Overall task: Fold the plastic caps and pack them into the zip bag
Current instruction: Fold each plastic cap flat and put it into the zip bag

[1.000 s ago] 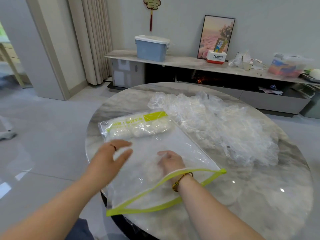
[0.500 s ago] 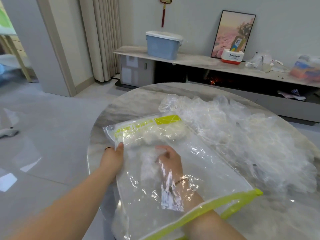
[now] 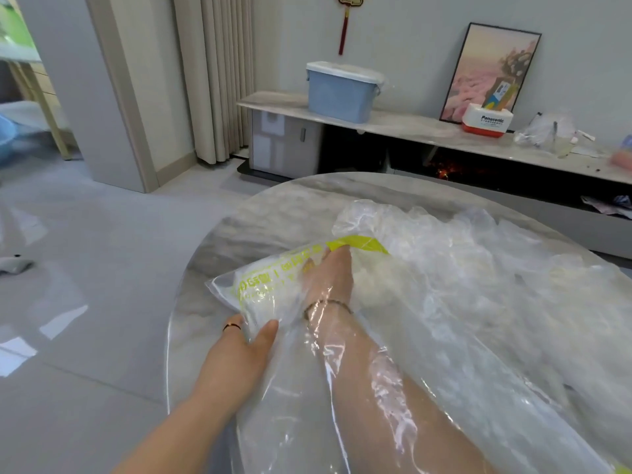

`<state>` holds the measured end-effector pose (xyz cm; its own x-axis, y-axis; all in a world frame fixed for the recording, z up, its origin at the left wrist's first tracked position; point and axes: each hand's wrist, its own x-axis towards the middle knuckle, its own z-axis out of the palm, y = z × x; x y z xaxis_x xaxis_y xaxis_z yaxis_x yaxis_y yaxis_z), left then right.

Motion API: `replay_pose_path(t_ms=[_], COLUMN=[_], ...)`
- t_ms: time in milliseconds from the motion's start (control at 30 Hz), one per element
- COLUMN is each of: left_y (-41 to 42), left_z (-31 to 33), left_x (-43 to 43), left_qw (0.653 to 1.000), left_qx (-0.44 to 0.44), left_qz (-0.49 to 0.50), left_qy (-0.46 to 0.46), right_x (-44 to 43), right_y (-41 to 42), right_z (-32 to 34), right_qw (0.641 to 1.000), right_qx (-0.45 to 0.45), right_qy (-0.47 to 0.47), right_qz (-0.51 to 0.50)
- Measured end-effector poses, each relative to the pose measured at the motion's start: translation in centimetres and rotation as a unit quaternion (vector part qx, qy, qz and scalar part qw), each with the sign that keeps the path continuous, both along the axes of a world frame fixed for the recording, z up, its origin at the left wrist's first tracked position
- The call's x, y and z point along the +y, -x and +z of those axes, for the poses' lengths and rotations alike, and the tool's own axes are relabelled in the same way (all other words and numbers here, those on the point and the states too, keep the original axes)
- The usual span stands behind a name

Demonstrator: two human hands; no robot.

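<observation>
A pale curtain (image 3: 219,77) hung at the far left beside the wall. Nearer, the left hand (image 3: 239,350) lay at the left edge of the round marble counter (image 3: 273,213), a ring (image 3: 232,326) on one finger. It pinched the near left side of the zip bag (image 3: 273,405), with the thumb on top of the plastic and the other fingers hidden under it.

The zip bag was clear with yellow-green print at its far end, and it lay flat on the counter, stretching from the middle toward the person. White folded caps (image 3: 254,302) sat bunched at that far end, under the print. The right hand (image 3: 328,278) was deep inside the bag, the forearm wrapped in the plastic and a bracelet (image 3: 325,304) at the wrist. Its fingertips reached the packed caps beside the yellow band. Through the glare and the print I could not tell whether its fingers were curled on anything or stretched out.

Behind, a blue box (image 3: 342,94) with a white lid stood on a low sideboard (image 3: 410,128).

To the right of the bag, touching its edge, a big loose heap of clear plastic caps (image 3: 478,268) covered the right half of the counter. Farther back, a framed picture (image 3: 492,70) leaned on the wall with a red and white box (image 3: 485,123) in front of it.
</observation>
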<state>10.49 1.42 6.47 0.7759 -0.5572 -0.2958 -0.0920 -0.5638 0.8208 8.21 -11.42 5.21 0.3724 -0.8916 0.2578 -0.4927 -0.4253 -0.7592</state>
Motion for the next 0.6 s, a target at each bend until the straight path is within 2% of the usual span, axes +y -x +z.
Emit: replay_pose_path(t_ms=[67, 133, 200, 300, 433, 500, 533, 600], left_y=[-0.2, -0.3, -0.5, -0.6, -1.1, -1.8, -2.2, -3.2], left_z=[0.0, -0.1, -0.3, -0.5, -0.6, -0.5, -0.4, -0.6], left_x=[0.0, -0.1, -0.1, -0.2, -0.4, -0.8, -0.9, -0.8], left_qw=[1.000, 1.000, 1.000, 1.000, 0.999, 0.996, 0.995, 0.991], left_qx=[0.008, 0.009, 0.006, 0.006, 0.021, 0.029, 0.027, 0.016], left_qz=[0.003, -0.001, -0.005, -0.011, 0.022, 0.057, 0.072, 0.099], left_qy=[0.001, 0.002, 0.008, 0.016, 0.035, 0.057, 0.071, 0.088], right_x=[-1.3, -2.0, -1.5, -1.3, -1.0, -0.5, -0.3, 0.2], right_y=[0.2, 0.5, 0.4, 0.5, 1.1, 1.4, 1.7, 3.5], right_z=[0.1, 0.2, -0.1, -1.6, -0.5, -0.4, -0.4, -0.8], right_qw=[0.997, 0.985, 0.970, 0.926, 0.899, 0.918, 0.919, 0.909], right_qx=[0.072, 0.133, 0.174, 0.287, 0.375, 0.342, 0.314, 0.328], right_qy=[0.029, 0.102, 0.166, 0.238, 0.213, 0.188, 0.226, 0.242], right_qz=[-0.017, -0.032, 0.019, 0.054, 0.080, 0.077, 0.074, 0.090])
